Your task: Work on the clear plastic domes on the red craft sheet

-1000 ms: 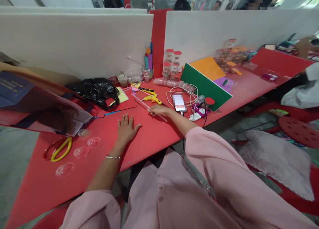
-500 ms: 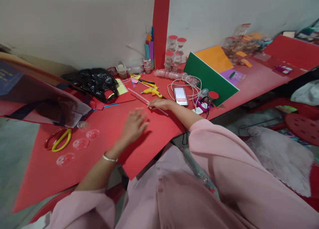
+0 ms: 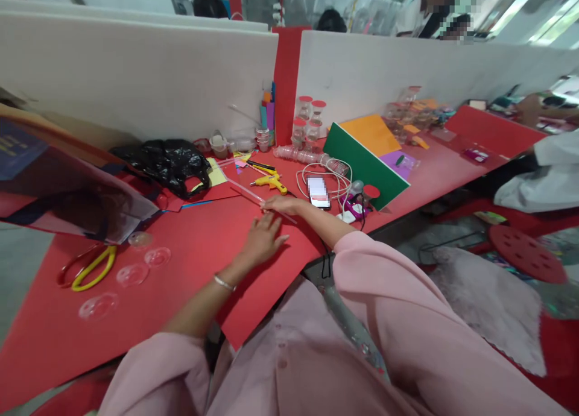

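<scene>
Two white panels (image 3: 145,78) stand along the back of the red table (image 3: 49,343). On its near part lies a red sheet (image 3: 253,307), one corner jutting past the near edge. A green board (image 3: 362,166) stands tilted to the right; a black bag (image 3: 174,166) slumps at the left rear.

Next in size, the hands: near each other over the sheet, not joined. The right hand (image 3: 280,205) is closed on a clear rod (image 3: 243,190) about midway along. The left hand (image 3: 262,241) is just on the near side of it, fingers loosely spread, nothing visible in them; whether its fingertips touch the sheet, I cannot tell. Beyond lie a phone (image 3: 318,191) and a yellow glue gun (image 3: 272,182).

Thinnest of all, the rod slants, its far end out to the left by the yellow paper (image 3: 216,172). It looks light and slick, probably plastic, likely stiff enough to stay straight yet apt to swing if nudged at one end. A middle hold should balance it; fingers at both ends would steady it better. Should it be hollow, a hard squeeze might dent it.
</scene>
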The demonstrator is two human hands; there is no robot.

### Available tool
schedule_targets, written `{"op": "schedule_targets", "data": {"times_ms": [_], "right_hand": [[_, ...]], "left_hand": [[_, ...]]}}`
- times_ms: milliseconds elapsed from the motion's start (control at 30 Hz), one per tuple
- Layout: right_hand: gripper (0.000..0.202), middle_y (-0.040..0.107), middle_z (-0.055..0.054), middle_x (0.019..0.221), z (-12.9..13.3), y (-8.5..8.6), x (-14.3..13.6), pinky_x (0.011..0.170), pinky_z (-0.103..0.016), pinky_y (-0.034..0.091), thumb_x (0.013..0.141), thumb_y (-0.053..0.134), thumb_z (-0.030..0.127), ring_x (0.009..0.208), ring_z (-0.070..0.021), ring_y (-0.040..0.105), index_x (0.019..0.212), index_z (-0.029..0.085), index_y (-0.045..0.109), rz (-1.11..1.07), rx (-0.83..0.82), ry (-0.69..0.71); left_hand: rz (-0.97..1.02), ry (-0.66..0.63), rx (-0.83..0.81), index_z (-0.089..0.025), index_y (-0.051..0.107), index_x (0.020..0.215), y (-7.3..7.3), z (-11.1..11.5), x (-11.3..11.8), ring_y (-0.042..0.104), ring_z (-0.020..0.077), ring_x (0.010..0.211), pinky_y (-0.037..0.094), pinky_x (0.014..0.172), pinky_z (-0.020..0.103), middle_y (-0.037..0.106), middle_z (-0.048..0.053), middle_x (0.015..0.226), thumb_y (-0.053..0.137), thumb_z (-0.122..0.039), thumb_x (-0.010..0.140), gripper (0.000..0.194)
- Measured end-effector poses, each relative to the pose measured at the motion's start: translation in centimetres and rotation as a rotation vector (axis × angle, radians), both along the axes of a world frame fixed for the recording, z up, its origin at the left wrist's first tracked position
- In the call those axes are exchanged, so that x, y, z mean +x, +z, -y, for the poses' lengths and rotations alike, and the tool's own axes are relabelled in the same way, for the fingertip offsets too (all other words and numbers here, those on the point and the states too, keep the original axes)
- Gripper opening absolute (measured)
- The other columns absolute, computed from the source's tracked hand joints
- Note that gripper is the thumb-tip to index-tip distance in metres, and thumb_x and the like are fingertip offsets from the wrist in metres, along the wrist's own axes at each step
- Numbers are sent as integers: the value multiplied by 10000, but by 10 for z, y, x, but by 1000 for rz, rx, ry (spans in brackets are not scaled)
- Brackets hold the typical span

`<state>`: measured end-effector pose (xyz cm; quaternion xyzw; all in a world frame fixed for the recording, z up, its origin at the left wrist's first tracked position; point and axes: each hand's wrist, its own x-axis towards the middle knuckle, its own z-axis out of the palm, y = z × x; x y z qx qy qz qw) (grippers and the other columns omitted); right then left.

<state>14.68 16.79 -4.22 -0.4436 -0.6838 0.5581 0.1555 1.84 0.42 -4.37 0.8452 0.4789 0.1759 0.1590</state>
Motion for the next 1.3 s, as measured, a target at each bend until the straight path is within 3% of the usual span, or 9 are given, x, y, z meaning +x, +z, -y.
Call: {"op": "schedule_targets", "data": {"times_ms": [100,267,433,600,833,1000,1133,1200,1300], "right_hand": [[220,698,-29,718,5,6,-4,787,-257,527,885,723,239,756,-152,616,689,177,644,-22,-44,12],[229,672,-9,740,9,10,-5,898,-294,548,902,685,218,787,-148,630,691,186,601,-73,-60,-8],[250,697,-17,784,12,7,4,886,-291,539,919,707,331,824,-158,633,731,187,629,-63,-8,-47],[313,700,-36,850,34,-5,30,863,-284,498,973,649,470,849,-170,598,841,186,665,-37,132,-116],[314,728,-63,1013,73,-3,38,925,-297,482,1054,555,460,955,-196,637,956,190,681,-35,269,-90],[368,761,-86,1017,98,21,21,838,-292,433,1115,497,425,919,-209,657,939,195,724,241,544,-60],[408,792,-65,958,118,31,4,748,-289,374,1122,524,512,881,-215,689,956,234,773,363,608,-27],[419,811,-62,987,123,29,-6,743,-292,374,1125,518,528,899,-219,708,997,242,796,358,618,-27],[378,822,-77,1146,121,23,-20,817,-299,426,1140,500,465,1004,-229,725,1148,242,806,278,662,-95]], "left_hand": [[-122,-56,-18,-120,552,1602,-22,10,16,317,455,1652,209,1327,700,395,297,1726,704,-635,968,831],[143,-1028,-109,-312,722,1415,-23,98,42,602,215,1473,420,1270,348,710,51,1510,515,-547,1100,444],[-103,-249,63,-218,515,1637,-13,125,-27,309,482,1650,214,1306,773,373,252,1752,774,-543,924,825],[-210,-177,146,-270,530,1632,-39,136,-98,420,405,1614,318,1305,709,432,172,1741,662,-253,971,674],[-212,-142,155,-313,594,1587,-51,112,-171,443,390,1605,400,1279,655,460,167,1724,748,-523,973,667],[2,-137,98,-333,686,1499,-34,106,-174,512,367,1562,469,1255,604,483,148,1713,717,-572,991,563],[386,185,204,-313,817,1245,-6,97,-153,789,243,1176,642,1065,431,821,78,1264,626,-365,1071,264],[453,333,299,-288,854,1003,8,79,-142,812,245,1002,617,1096,492,848,36,957,669,-376,1041,208],[478,422,120,-265,851,892,20,34,-124,783,282,1043,597,1079,512,841,80,1075,722,-468,987,258]]}}
